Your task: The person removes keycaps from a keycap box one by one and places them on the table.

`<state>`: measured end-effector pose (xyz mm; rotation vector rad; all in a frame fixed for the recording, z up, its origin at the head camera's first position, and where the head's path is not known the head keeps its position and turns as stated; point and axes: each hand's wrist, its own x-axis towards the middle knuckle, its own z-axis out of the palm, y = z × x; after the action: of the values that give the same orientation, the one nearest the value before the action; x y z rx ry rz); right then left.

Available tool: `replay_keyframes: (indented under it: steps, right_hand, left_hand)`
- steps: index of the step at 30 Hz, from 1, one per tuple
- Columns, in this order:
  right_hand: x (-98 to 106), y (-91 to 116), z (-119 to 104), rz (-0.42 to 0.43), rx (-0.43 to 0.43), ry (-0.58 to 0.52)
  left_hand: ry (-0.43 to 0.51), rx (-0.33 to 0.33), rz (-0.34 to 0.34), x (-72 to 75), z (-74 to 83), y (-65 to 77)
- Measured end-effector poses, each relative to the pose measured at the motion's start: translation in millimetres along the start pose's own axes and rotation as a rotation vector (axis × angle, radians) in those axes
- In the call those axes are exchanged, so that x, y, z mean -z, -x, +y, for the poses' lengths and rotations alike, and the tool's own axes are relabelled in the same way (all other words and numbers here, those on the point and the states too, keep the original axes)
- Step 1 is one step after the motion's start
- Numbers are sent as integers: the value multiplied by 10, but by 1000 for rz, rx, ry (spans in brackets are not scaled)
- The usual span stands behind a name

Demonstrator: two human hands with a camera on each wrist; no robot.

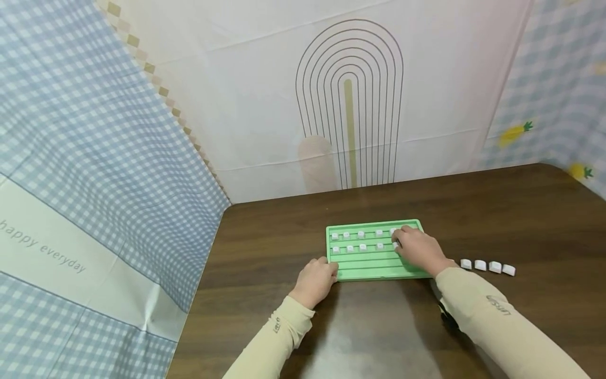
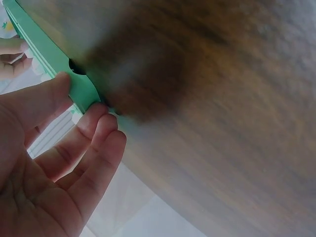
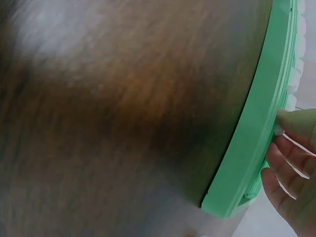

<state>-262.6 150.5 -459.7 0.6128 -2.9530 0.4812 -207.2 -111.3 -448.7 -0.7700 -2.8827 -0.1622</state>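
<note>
A light green tray (image 1: 364, 272) with ridged rows lies on the table, bearing two rows of white keycaps (image 1: 362, 247). My left hand (image 1: 314, 281) grips its near left corner; in the left wrist view the thumb (image 2: 59, 86) lies against the green edge, with fingertips on the other side. Over the right part of the tray, my right hand (image 1: 418, 248) pinches a white keycap (image 1: 396, 245) at the right end of the second row. In the right wrist view that keycap (image 3: 279, 130) shows between thumb and fingers, mostly hidden.
Several loose white keycaps (image 1: 495, 267) sit in a line on the brown wooden table (image 1: 265, 231), right of the tray. A patterned white cloth (image 1: 255, 105) hangs behind the table, and a blue checked cloth (image 1: 118, 131) hangs at the left.
</note>
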Motion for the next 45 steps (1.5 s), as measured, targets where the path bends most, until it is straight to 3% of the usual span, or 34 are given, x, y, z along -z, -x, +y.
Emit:
replay_keyframes:
  steps: [4, 9, 16, 21, 27, 31, 36, 40, 45]
  right_hand:
    - [10, -7, -8, 16, -1, 9]
    - [159, -12, 42, -39, -48, -52]
    - [525, 88, 406, -83, -187, -74]
    - [458, 217, 595, -141, -200, -77]
    - [298, 282, 629, -160, -205, -86]
    - [332, 230, 522, -115, -184, -79]
    - [353, 31, 130, -47, -57, -58]
    - [215, -112, -152, -45, 50, -52]
    - [28, -178, -271, -64, 84, -21]
  left_hand:
    - [-12, -10, 5, 16, -4, -11]
    - [-23, -20, -3, 43, -25, -31]
    - [-29, 16, -31, 77, -113, -14]
    - [-13, 18, -18, 86, -142, 18]
    - [-1, 6, -19, 74, -103, 38]
    - [-12, 18, -28, 74, -94, 40]
    - [-17, 26, -22, 57, -109, 35]
    - [-19, 22, -17, 31, -71, 16]
    - [-24, 13, -19, 5, 3, 8]
